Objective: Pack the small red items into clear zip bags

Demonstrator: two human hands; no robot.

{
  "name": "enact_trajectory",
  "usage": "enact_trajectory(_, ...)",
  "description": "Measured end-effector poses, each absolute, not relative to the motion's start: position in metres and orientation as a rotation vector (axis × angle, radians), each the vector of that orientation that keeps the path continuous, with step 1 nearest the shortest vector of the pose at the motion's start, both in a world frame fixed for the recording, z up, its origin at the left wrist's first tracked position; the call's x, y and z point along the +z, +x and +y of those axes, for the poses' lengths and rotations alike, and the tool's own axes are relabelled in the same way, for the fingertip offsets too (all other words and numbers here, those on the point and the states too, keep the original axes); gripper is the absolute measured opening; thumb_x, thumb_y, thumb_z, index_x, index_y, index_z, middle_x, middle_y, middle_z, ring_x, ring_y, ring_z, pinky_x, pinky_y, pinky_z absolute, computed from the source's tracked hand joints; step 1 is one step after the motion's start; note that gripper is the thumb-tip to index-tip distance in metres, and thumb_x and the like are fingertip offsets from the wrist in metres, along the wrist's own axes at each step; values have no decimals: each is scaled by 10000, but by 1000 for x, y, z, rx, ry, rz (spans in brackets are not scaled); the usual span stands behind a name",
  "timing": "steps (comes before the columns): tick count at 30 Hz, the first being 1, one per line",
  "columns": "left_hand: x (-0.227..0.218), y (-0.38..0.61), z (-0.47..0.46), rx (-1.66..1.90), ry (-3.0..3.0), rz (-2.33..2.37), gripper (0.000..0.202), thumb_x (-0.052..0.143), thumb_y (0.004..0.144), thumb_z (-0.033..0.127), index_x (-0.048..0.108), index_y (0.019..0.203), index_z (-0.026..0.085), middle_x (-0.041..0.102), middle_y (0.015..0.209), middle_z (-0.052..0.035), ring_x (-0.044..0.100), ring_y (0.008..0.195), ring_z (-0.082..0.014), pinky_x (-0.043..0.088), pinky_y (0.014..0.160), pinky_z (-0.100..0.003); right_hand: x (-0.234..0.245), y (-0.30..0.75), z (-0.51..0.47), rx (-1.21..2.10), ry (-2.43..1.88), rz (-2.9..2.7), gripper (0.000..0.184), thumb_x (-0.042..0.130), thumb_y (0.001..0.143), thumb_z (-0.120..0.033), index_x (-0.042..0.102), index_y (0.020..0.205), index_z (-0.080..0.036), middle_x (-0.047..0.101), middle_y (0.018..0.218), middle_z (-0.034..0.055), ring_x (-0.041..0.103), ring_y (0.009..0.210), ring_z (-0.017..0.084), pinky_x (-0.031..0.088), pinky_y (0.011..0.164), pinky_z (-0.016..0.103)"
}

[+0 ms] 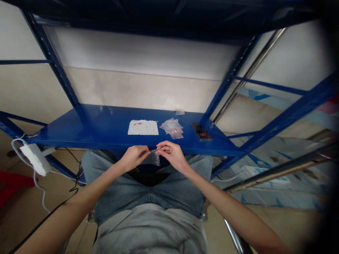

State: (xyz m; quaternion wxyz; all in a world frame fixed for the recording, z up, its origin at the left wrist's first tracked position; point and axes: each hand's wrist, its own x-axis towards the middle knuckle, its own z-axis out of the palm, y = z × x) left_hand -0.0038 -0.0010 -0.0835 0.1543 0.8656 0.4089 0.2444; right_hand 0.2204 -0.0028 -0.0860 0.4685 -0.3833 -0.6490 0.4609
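Observation:
Between my two hands, just over the front edge of the blue shelf (111, 132), hangs a small clear zip bag (153, 159). Its left side is pinched by my left hand (136, 156), thumb against fingers. My right hand (171, 154) pinches the bag's upper right, with the fingertips close together. Whether anything is inside the bag is too small to tell. On the shelf beyond lie a white cloth pouch (144, 128), with small reddish bits on top, and a loose pile of clear zip bags (172, 127) with red edges.
One more clear bag (180, 112) lies at the shelf's back. A dark, pixelated object (201, 131) is on the right. Blue uprights (57, 67) frame both sides below an upper shelf (164, 17). A white power strip (35, 159) with cables hangs at the left corner.

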Motion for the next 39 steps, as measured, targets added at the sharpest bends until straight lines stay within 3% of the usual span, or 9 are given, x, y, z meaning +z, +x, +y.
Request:
enact_trajectory(8, -77, -6, 1, 747, 2276, 1006, 320, 434, 1005, 355, 615, 822, 164, 647, 719, -8, 571, 657, -136, 388, 651, -242, -77, 221, -4, 1263, -904, -1417, 289, 847, 707, -318, 699, 920, -190, 712, 809, 33, 690, 744, 170, 572, 766, 327)
enact_trajectory(14, -70, -6, -3, 846, 2206, 995, 343, 426, 1008, 366, 572, 771, 165, 619, 703, -4, 557, 655, -133, 394, 650, -244, -73, 219, -8, 1329, -926, -1396, 274, 811, 752, -351, 734, 968, -200, 722, 855, 31, 664, 765, 153, 535, 758, 292)
enact_trajectory(17, -71, -6, -1, 864, 2189, 1011, 349, 416, 1011, 377, 567, 776, 169, 612, 700, -4, 565, 658, -140, 415, 659, -249, -72, 218, -12, 1380, -941, -1469, 237, 777, 780, -403, 746, 863, -184, 714, 803, 30, 632, 721, 151, 513, 727, 292)
enact_trajectory(19, -72, -6, -1, 913, 2213, 1031, 315, 426, 1008, 379, 611, 864, 168, 650, 781, -28, 604, 737, -163, 455, 717, -272, -70, 217, -13, 1385, -942, -1493, 255, 760, 792, -429, 731, 784, -176, 692, 737, 24, 608, 681, 148, 498, 708, 292)
enact_trajectory(21, -72, -4, -3, 1000, 2312, 1070, 275, 473, 991, 381, 643, 1060, 175, 681, 995, -80, 629, 940, -212, 479, 852, -331, -70, 217, -13, 1363, -960, -1481, 266, 761, 791, -435, 717, 756, -175, 672, 706, 15, 587, 656, 140, 482, 691, 285)
enact_trajectory(25, -72, 1, -11, 972, 2631, 1114, 595, 638, 893, 468, 503, 1413, 210, 566, 1344, -146, 514, 1252, -307, 409, 1044, -468, -74, 216, -13, 1343, -991, -1419, 282, 769, 780, -439, 690, 720, -175, 631, 660, -2, 540, 612, 124, 444, 641, 268)
enact_trajectory(29, -75, 8, -17, 885, 2755, 1063, 726, 669, 859, 516, 444, 1474, 203, 562, 1369, -154, 482, 1313, -326, 383, 1082, -499, -80, 212, -15, 1407, -959, -1386, 300, 785, 765, -449, 670, 710, -177, 627, 651, -3, 542, 611, 126, 442, 637, 267)
enact_trajectory(34, -78, 11, -19, 898, 2765, 1025, 680, 649, 882, 479, 449, 1470, 201, 576, 1376, -151, 474, 1333, -324, 387, 1084, -494, -80, 210, -20, 1466, -914, -1380, 316, 774, 787, -465, 664, 713, -178, 640, 666, 6, 559, 620, 130, 456, 650, 269)
enact_trajectory(39, -76, 11, -22, 807, 2730, 944, 539, 477, 988, 321, 378, 1503, 196, 558, 1419, -146, 512, 1313, -267, 402, 1077, -446, -75, 211, -21, 1497, -839, -1437, 335, 715, 844, -494, 664, 741, -180, 649, 699, 22, 582, 646, 142, 467, 646, 270)
